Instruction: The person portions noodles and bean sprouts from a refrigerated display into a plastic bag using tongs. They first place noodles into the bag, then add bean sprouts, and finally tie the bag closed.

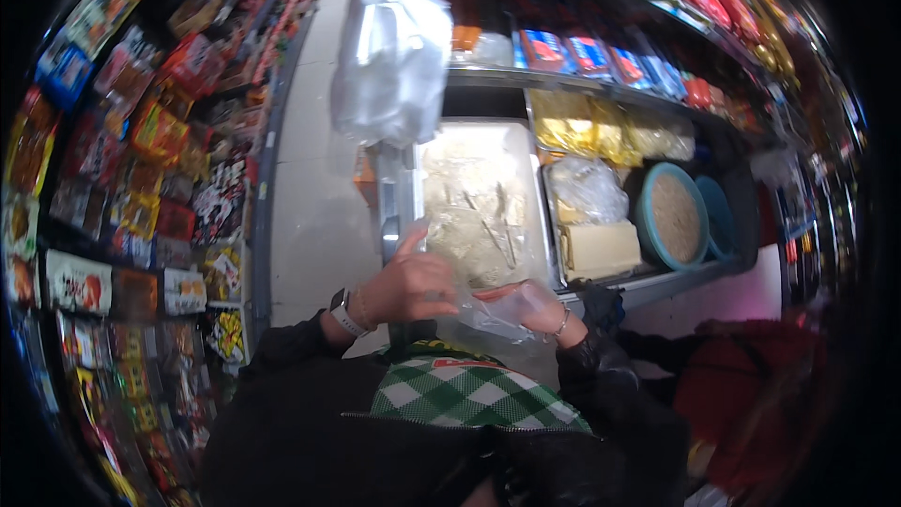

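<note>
My left hand (pixel 413 287), with a white-banded watch on its wrist, is at the near left corner of a white tray (pixel 539 225). One finger points up and away from the others, which are bent beside a clear plastic bag (pixel 477 321). My right hand (pixel 542 308) grips that bag at the tray's near edge; the film covers part of its fingers. Pale, wet-looking food (pixel 469 164) fills the tray, its kind too blurred to tell. Metal tongs (pixel 499 216) lie on the food.
A roll of clear bags (pixel 392 61) hangs beyond the tray. Right of it are yellow packs (pixel 572 122), a cream block (pixel 601 251) and a teal tub (pixel 648 216) of grainy stuff. Packet shelves (pixel 141 188) line the left. A person in red (pixel 741 394) is at the right.
</note>
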`<state>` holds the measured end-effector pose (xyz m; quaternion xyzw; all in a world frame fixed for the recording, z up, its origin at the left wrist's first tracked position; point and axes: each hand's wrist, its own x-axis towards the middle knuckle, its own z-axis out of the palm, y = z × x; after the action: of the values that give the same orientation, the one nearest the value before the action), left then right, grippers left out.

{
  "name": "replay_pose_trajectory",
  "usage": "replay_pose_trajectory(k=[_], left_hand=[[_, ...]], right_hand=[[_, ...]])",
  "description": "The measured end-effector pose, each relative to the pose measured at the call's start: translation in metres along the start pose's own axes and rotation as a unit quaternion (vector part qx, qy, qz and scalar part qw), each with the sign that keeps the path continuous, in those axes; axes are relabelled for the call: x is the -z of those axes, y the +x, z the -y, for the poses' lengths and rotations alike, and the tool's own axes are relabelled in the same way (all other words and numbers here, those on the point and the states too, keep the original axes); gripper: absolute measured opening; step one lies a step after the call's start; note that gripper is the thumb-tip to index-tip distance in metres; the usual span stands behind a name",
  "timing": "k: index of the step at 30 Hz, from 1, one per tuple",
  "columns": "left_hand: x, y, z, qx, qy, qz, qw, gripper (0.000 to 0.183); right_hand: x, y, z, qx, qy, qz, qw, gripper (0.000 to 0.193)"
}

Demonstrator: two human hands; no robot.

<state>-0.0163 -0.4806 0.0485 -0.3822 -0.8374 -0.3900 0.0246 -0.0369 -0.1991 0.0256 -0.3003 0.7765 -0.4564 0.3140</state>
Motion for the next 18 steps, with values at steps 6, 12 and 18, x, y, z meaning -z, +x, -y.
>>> replay_pose_trajectory(k=[6, 12, 18], left_hand=[[-0.048, 0.026, -0.003, 0.008, -0.117, 0.093, 0.989, 0.017], [-0.09, 0.063, -0.018, -0.064, -0.129, 0.1, 0.984, 0.002], [-0.154, 0.099, -0.06, -0.057, -0.142, 0.115, 0.982, 0.017]], right_hand=[[-0.012, -0.077, -0.042, -0.097, 0.058, -0.065, 0.991, 0.04], [-0.035, -0.145, -0.07, -0.095, 0.09, -0.191, 0.973, 0.029], [-0.02, -0.201, -0.093, -0.091, 0.195, -0.307, 0.927, 0.022]])
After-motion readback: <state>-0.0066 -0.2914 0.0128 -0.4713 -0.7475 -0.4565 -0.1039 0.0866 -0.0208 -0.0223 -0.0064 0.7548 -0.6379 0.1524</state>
